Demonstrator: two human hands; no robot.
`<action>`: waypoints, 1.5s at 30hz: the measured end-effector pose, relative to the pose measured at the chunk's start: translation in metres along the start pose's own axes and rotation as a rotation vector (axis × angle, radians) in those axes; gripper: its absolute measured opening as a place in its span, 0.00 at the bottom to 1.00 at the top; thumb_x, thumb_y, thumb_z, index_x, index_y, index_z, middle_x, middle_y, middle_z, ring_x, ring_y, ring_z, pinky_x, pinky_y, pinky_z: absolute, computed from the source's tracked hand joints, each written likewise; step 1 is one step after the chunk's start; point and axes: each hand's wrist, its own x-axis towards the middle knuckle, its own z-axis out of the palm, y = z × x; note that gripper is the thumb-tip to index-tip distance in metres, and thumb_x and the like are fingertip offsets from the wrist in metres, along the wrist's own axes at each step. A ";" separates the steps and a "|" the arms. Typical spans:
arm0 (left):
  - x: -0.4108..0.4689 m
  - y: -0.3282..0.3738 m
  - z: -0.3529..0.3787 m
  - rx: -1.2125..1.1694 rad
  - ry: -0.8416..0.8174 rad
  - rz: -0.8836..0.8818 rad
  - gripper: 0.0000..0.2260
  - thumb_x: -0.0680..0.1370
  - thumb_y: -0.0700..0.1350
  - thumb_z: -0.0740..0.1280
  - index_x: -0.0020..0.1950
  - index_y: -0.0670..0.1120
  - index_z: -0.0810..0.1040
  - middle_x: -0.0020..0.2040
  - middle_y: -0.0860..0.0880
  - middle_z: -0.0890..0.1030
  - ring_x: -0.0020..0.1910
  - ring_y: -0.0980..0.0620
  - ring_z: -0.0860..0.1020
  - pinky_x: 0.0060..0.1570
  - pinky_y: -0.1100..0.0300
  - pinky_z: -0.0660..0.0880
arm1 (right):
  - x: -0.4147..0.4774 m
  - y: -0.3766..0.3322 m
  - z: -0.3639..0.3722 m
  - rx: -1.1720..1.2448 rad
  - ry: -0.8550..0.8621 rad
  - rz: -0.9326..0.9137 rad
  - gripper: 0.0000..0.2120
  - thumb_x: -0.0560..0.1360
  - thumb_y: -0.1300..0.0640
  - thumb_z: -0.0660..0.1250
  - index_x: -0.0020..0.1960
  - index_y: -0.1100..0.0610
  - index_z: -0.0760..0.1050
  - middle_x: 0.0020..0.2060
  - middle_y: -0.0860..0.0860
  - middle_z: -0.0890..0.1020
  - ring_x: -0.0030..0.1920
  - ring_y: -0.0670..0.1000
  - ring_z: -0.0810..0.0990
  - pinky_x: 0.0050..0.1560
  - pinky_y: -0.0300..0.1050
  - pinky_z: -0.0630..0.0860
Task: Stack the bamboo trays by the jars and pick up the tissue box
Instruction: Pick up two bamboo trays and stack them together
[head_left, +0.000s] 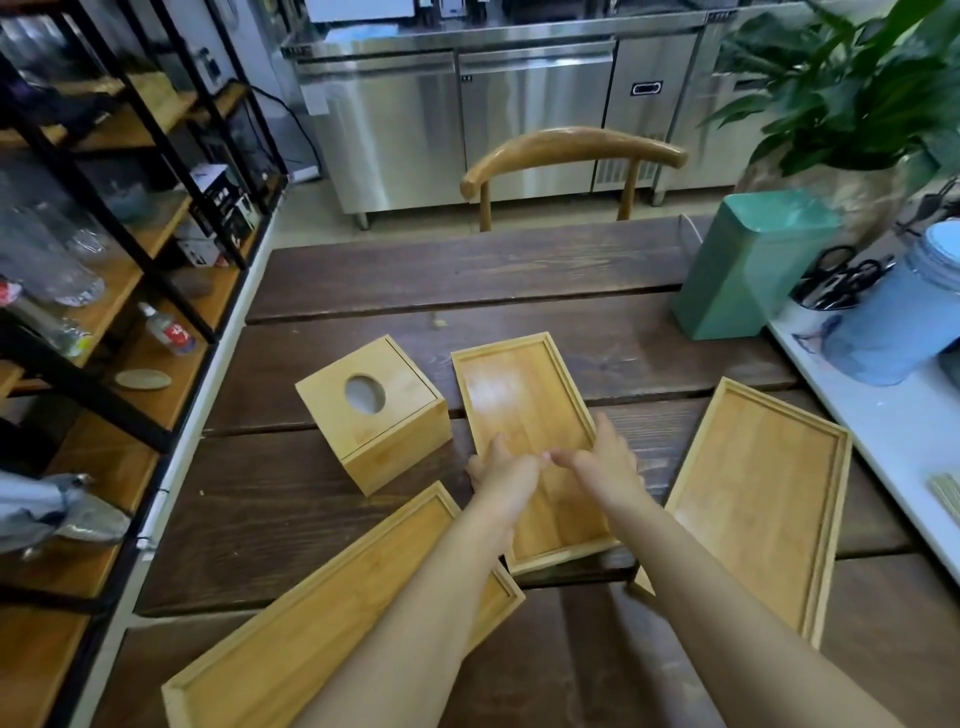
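Centrally, the middle bamboo tray (519, 410) lies flat on the dark plank table (467, 270). Left hand (501, 470) and right hand (605, 460) rest on it, fingers curled over its side rims, thumbs nearly meeting. Two larger bamboo trays flank it: left tray (322, 618), right tray (753, 499). Bamboo tissue box (374, 415) stands just left. Green tin (748, 265) and blue jar (904, 322) stand at far right.
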 end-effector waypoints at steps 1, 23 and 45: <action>0.001 -0.002 -0.001 -0.061 0.042 0.005 0.30 0.78 0.49 0.64 0.78 0.52 0.55 0.78 0.43 0.54 0.76 0.40 0.56 0.71 0.45 0.58 | 0.000 -0.001 -0.001 0.093 -0.012 0.025 0.40 0.67 0.46 0.68 0.73 0.53 0.54 0.71 0.59 0.64 0.70 0.63 0.62 0.69 0.63 0.58; -0.060 0.011 -0.082 -0.699 0.002 0.130 0.15 0.76 0.46 0.68 0.62 0.45 0.76 0.58 0.43 0.82 0.57 0.43 0.80 0.60 0.40 0.74 | -0.064 -0.028 -0.047 0.211 0.062 -0.525 0.13 0.78 0.58 0.58 0.60 0.55 0.75 0.48 0.47 0.79 0.50 0.48 0.76 0.46 0.39 0.71; -0.176 -0.138 -0.191 -1.275 0.454 0.072 0.14 0.78 0.46 0.65 0.63 0.49 0.71 0.54 0.44 0.77 0.51 0.44 0.76 0.45 0.47 0.75 | -0.120 -0.057 0.053 0.108 -0.119 -0.496 0.13 0.80 0.57 0.53 0.59 0.59 0.72 0.44 0.49 0.77 0.48 0.53 0.75 0.49 0.55 0.75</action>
